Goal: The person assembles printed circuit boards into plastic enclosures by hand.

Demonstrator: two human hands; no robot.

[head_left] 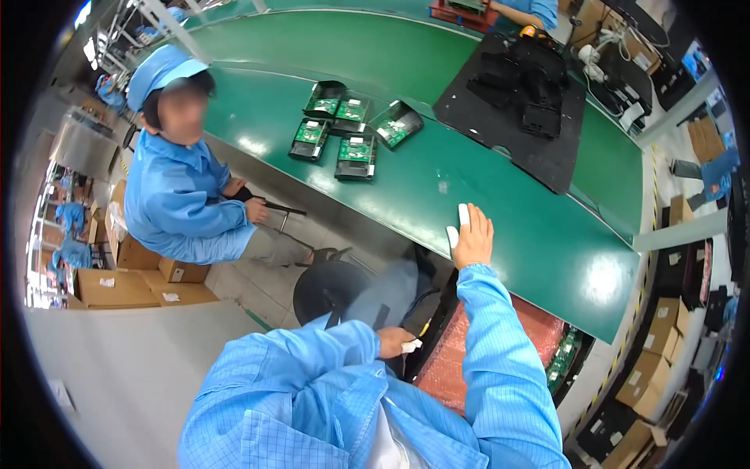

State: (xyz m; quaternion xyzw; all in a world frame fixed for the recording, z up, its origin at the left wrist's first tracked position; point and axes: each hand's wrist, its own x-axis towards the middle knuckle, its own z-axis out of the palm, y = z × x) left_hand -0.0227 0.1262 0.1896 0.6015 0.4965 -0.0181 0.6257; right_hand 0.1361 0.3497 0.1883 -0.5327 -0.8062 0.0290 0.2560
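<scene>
Circuit boards point(358, 146) in cases point(355, 170) are lying on the table point(414, 187), left of the mat point(547, 160). The right hand point(474, 241) is resting before the mat, near the table's front edge; the left hand point(393, 342) is hovering left of the bubble wrap point(451, 352). A co-worker point(183, 195) is sitting left of the circuit boards; boxes point(664, 324) are standing right of the table.

electronics workshop: green circuit boards point(356, 146)

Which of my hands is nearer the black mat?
Your right hand, over the green table, short of the black mat; your left hand is farther back, off the table, near your body.
</scene>
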